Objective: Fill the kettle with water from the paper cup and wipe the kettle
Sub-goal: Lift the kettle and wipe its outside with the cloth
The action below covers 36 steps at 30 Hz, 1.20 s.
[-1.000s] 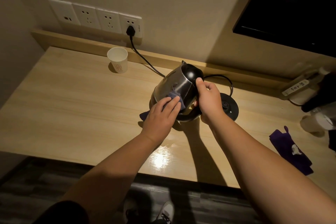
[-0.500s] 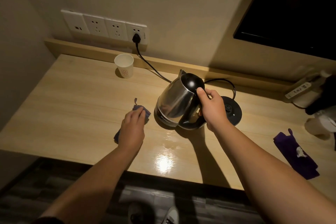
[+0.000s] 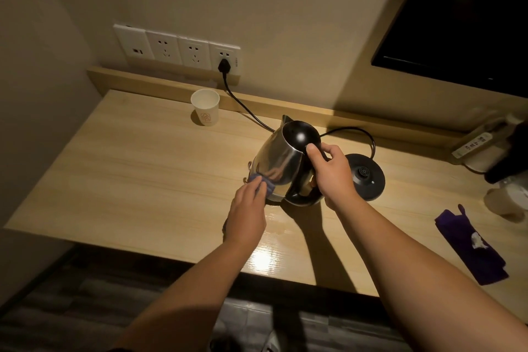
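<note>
**Kettle wipe, lower wall: cloth back on steel**

Since half a second ago, left hand has left the desk beside the kettle and returned to the kettle wall, carrying the small blue-grey cloth with it; right hand keeps its place on the handle.

- Item 1: polished stainless-steel electric kettle with black domed lid. Off its base, tipped toward the left, lower edge on or just above the pale wood-grain desk; contact cannot be told. Rounded mirror wall, likely slick and quick to show smears.
- Item 2: cloth, soft, bunched, pressed flat under left fingers against the lower wall.
- Item 3: right hand, fingers wrapped closed round the black plastic handle, thumb up near the lid.
- Item 4: white paper cup with faint printed mark, upright near the back ledge, well apart from the kettle; contents not visible.
- Item 5: round black power base, just right of the kettle, corded to the white wall socket.
- Item 6: dark purple cloth, far right, unused.

Handling judgement: keep the handle grip firm while tilting, wipe in long curved strokes following the wall, turn the kettle to reach the far side, keep the lid shut
</note>
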Available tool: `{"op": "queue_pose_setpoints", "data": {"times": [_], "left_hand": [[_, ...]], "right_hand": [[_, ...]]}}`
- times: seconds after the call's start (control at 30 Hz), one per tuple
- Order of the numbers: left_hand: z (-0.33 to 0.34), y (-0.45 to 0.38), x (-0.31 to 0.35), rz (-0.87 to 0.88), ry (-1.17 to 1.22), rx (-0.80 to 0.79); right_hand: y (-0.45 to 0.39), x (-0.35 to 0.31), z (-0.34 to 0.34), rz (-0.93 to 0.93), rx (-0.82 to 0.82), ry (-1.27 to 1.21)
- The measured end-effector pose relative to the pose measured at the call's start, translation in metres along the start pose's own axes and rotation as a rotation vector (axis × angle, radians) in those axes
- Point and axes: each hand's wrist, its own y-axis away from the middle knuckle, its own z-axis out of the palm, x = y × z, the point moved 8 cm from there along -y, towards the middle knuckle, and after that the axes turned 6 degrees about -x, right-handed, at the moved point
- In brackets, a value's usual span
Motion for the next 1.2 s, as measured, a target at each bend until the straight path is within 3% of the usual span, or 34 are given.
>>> {"op": "queue_pose_setpoints", "data": {"times": [0.13,0.37,0.47,0.77,0.93,1.0,1.1,1.13,1.2], "left_hand": [[0.007,-0.005,-0.034,-0.114,0.101,-0.086],[-0.026,-0.010,-0.079,-0.240,0.417,0.043],[-0.041,-0.007,-0.083,-0.272,0.465,0.011],[-0.058,-0.009,-0.089,-0.368,0.972,-0.096],[-0.060,-0.017,-0.090,-0.356,0.989,-0.147],[-0.060,-0.019,-0.090,-0.351,0.988,-0.149],[-0.060,-0.021,-0.090,-0.361,1.000,-0.143],[-0.060,-0.021,-0.091,-0.364,1.001,-0.142],[-0.060,-0.022,-0.092,-0.366,1.013,-0.134]], "right_hand": [[0.001,0.003,0.000,-0.030,-0.035,0.076],[0.007,0.001,-0.001,-0.096,-0.155,0.208],[0.011,-0.001,0.000,-0.124,-0.214,0.271],[-0.003,-0.012,-0.007,-0.097,-0.551,0.492],[-0.011,-0.037,0.004,-0.085,-0.812,0.771],[-0.017,-0.050,0.010,-0.105,-0.783,0.889],[-0.027,-0.065,0.018,-0.315,-0.596,1.336],[-0.026,-0.069,0.022,-0.395,-0.535,1.384],[-0.027,-0.075,0.019,-0.431,-0.377,1.229]]}}
